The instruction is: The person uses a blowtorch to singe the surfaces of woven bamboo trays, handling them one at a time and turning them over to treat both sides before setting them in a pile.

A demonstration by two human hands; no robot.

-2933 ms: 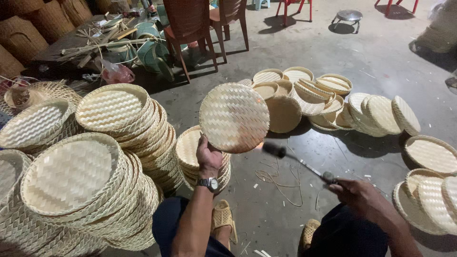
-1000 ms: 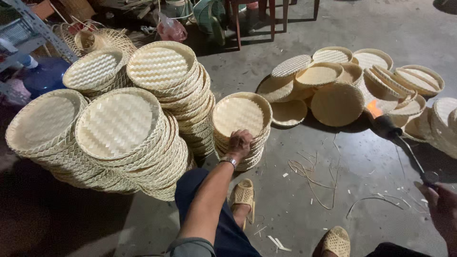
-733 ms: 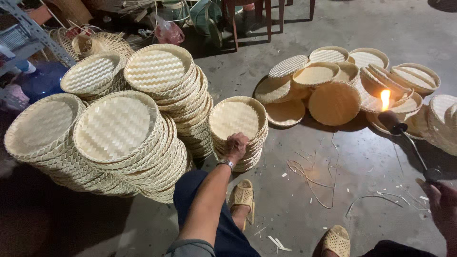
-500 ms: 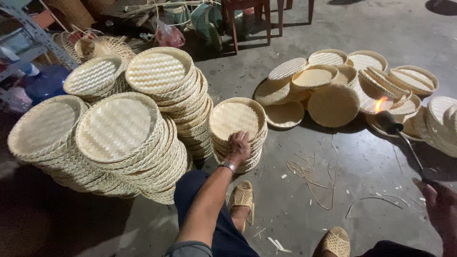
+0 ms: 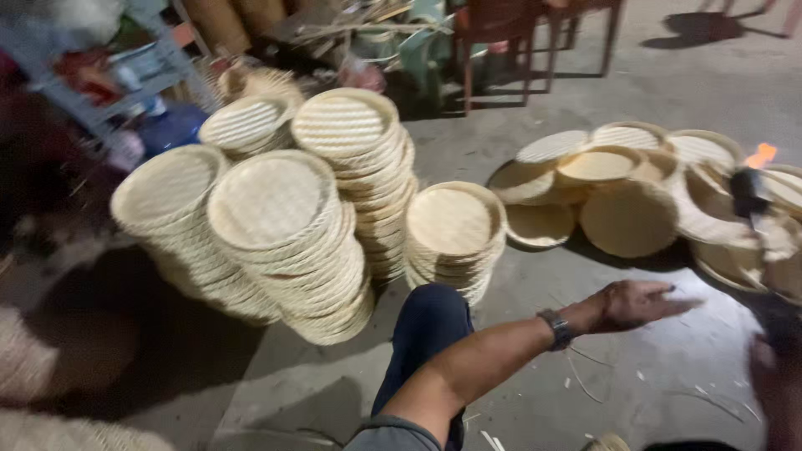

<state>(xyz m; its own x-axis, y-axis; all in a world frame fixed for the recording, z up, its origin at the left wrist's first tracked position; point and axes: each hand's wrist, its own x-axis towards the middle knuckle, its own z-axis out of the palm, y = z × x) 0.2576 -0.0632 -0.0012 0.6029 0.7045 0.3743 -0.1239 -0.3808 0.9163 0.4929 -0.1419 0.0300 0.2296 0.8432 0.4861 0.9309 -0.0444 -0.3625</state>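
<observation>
Left hand off the short stack of round woven bamboo trays, now stretched right, low over the grey concrete floor; grip open, fingers flat, empty. Reaching toward loose scattered woven trays, far right. Right hand blurred at frame edge, closed on black long-stemmed torch, flame lit. Tall tray stacks left.
</observation>
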